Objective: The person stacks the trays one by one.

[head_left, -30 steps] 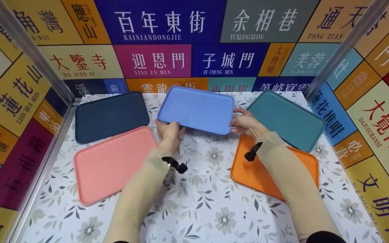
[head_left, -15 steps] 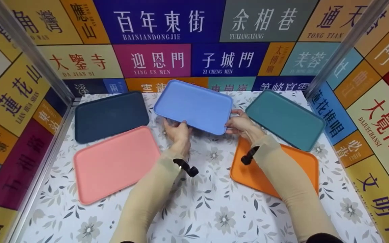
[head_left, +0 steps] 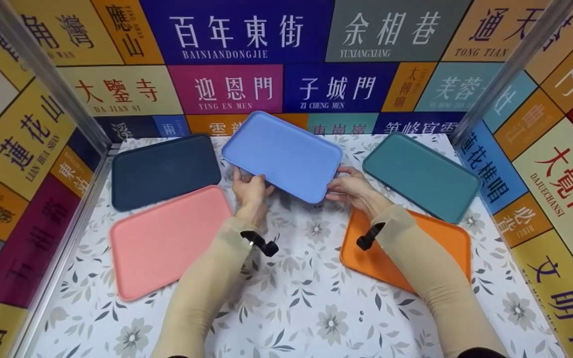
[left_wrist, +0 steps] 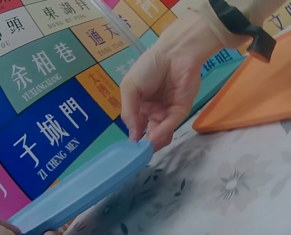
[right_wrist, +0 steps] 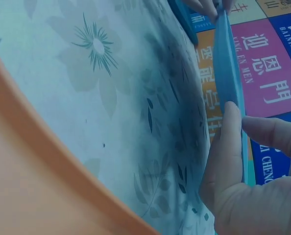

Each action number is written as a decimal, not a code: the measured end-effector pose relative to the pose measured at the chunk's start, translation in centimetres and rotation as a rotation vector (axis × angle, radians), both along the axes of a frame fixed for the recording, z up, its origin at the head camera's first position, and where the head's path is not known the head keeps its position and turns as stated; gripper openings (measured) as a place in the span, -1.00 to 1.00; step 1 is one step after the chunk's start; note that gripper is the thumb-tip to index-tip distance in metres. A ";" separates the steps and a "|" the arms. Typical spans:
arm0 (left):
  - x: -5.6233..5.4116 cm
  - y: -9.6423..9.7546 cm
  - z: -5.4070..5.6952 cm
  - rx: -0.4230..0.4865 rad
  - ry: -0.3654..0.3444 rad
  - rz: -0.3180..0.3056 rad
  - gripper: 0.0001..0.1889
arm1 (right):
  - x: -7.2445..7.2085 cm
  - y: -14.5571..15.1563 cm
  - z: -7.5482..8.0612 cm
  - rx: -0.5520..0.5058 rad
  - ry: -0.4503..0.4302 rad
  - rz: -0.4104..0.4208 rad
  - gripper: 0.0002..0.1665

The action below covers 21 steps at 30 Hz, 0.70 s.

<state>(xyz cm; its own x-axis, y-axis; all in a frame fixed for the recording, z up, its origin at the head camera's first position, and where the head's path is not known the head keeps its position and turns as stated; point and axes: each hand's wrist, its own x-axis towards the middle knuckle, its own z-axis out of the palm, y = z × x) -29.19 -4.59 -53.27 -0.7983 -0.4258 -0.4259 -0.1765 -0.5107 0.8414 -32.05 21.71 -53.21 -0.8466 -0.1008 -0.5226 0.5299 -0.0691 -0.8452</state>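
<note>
Both hands hold a light blue rectangular tray [head_left: 284, 156] above the far middle of the table, its right end tipped toward the near side. My left hand [head_left: 251, 194] grips its near edge at the left, thumb on top and fingers beneath. At the right end, my right hand [head_left: 356, 189] pinches the rim; in the right wrist view its thumb and fingers [right_wrist: 229, 147] lie on opposite faces of the tray [right_wrist: 229, 73]. The left wrist view shows the blue tray [left_wrist: 86, 181] edge-on, raised off the cloth.
A navy tray [head_left: 167, 171] and a pink tray [head_left: 172, 243] lie at left. A teal tray [head_left: 423, 176] and an orange tray [head_left: 450, 243] lie at right, the orange one under the right forearm. Printed walls [head_left: 237, 30] enclose the floral-covered table [head_left: 286, 318].
The blue tray has turned clockwise, its left end rising farther away and its right end coming nearer. The hands have shifted slightly with it; the other trays stay put.
</note>
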 end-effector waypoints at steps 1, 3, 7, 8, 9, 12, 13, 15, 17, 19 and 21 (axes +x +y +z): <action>0.0 -0.3 0.0 -0.005 0.001 -0.013 0.06 | 0.0 0.1 0.1 -0.016 0.000 -0.007 -0.06; 0.0 -1.0 0.2 -0.028 0.000 -0.049 0.05 | -0.2 0.5 0.3 -0.031 0.016 -0.018 -0.12; 0.2 -2.3 0.3 -0.084 -0.013 -0.147 0.05 | -0.6 1.5 0.8 0.011 0.054 -0.027 -0.11; 0.2 -2.6 0.3 -0.099 -0.017 -0.173 0.05 | -0.7 1.7 0.9 0.039 0.058 -0.026 -0.08; 0.2 -3.0 0.3 -0.110 -0.021 -0.199 0.06 | -0.8 2.0 1.0 0.063 0.060 -0.023 -0.09; 0.3 -4.1 0.4 -0.136 -0.032 -0.279 0.05 | -1.1 2.6 1.3 0.111 0.061 -0.002 -0.19; 0.3 -4.5 0.4 -0.143 -0.037 -0.305 0.04 | -1.1 2.8 1.5 0.124 0.061 0.009 -0.24; 0.2 -5.2 0.5 -0.145 -0.045 -0.355 0.03 | -1.3 3.0 1.8 0.154 0.066 0.040 -0.38; 0.1 -5.7 0.5 -0.137 -0.051 -0.396 0.03 | -1.3 3.2 2.1 0.186 0.067 0.066 -0.43; 0.1 -6.1 0.6 -0.133 -0.055 -0.430 0.03 | -1.4 3.4 2.4 0.201 0.065 0.084 -0.44; 0.0 -6.5 0.6 -0.132 -0.051 -0.465 0.03 | -1.6 3.4 2.5 0.196 0.067 0.111 -0.41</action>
<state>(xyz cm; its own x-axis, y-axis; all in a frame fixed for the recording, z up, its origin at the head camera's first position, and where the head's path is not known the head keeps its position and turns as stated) -29.18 -11.10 -52.65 -0.8962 -0.0816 -0.4361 -0.4038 -0.2571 0.8780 -33.60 25.14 -50.70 -0.8693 -0.0970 -0.4848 0.4678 0.1557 -0.8700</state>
